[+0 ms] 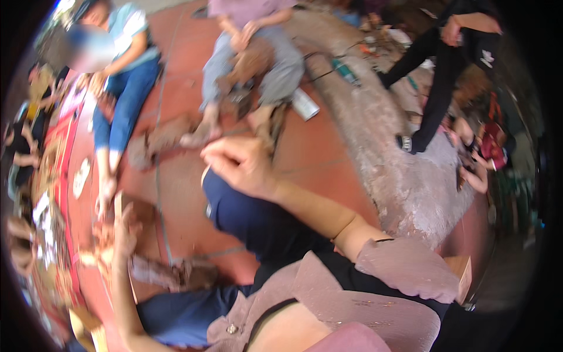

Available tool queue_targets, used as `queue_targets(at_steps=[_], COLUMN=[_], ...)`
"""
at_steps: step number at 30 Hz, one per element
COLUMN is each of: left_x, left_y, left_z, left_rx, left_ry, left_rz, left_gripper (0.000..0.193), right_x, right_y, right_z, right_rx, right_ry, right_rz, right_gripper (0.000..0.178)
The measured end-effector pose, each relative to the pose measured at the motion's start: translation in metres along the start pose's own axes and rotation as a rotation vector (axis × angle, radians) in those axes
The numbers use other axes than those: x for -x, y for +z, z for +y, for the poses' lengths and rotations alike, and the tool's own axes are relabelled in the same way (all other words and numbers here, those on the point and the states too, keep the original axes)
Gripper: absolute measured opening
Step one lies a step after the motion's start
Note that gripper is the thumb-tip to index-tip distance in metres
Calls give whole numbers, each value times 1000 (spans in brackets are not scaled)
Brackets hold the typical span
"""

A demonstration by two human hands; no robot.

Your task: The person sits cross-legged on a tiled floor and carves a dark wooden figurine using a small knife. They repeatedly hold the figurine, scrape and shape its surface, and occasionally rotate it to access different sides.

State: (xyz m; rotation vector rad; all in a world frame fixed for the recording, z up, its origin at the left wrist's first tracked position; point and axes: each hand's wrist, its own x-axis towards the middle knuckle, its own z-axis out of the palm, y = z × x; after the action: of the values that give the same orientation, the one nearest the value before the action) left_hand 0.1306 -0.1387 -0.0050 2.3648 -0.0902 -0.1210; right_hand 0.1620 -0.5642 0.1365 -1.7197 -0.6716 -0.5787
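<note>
Grip of the right hand [249,170]: fingers bent in toward the thumb, raised in front of the wearer's navy trouser knee [234,205]. We cannot tell whether anything thin is pinched between the fingertips. Left hand [124,232] is lower and farther left, its fingers pointing upward and somewhat parted; blur prevents us from stating whether its grip is closed on anything.

Nearest the left hand we record a brown block [143,214] with a pale edge, just behind the fingers, and reddish-brown pieces [101,234] just to the left. We cannot establish contact with either. Brown crumpled material [176,273] lies to the right of the left forearm, beside the wearer's leg.

Beyond the hands, red tiled floor [316,167] extends to a rough grey strip [381,158] on the right. Ahead, we note a seated person in a pale purple top [252,10], with a brown object [252,61] at the lap and a white box [305,104] near one leg. Brown lumps [164,141] lie by that person's foot. At far left sits a person in blue jeans [132,97]; at right, another in black trousers [437,85], one shoe on the grey strip.
</note>
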Motion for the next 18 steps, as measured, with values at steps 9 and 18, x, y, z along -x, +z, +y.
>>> queue_targets(at_steps=[9, 18], left_x=[81, 139], left_y=[-26, -1], left_z=[-20, 60], left_rx=[-500, 178], left_ry=[-45, -537], left_rz=[55, -116], left_gripper=[51, 48], right_x=[31, 193], right_y=[23, 29], right_z=[2, 209], right_rx=[-155, -298], right_ry=[79, 1064], right_rz=[-134, -599], right_gripper=[13, 16])
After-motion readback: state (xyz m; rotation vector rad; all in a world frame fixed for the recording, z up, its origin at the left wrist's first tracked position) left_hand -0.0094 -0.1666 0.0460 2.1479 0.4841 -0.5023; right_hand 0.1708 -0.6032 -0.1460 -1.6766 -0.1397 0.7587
